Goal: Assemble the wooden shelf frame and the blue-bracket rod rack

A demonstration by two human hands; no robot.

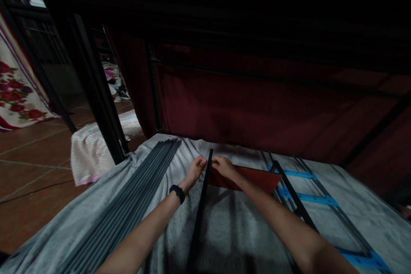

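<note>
A long black bar (201, 205) stretches away from me over the grey blanket, with a hand on each side of its far end. My left hand (195, 171), wearing a black band on the wrist, has its fingers pinched together just left of the bar. From the right, my right hand (224, 167) closes its fingers close against the bar, around something too small to make out. A reddish-brown board (257, 177) reaches from this bar to a second black bar (293, 195), partly behind my right forearm.
Several grey tubes (135, 199) lie side by side at left. Blue crosspieces (317, 199) join thin dark rails at right. A dark red cloth (257, 115) hangs behind, below a dark overhead frame. A black post (96, 90) and striped cloth (93, 150) stand left.
</note>
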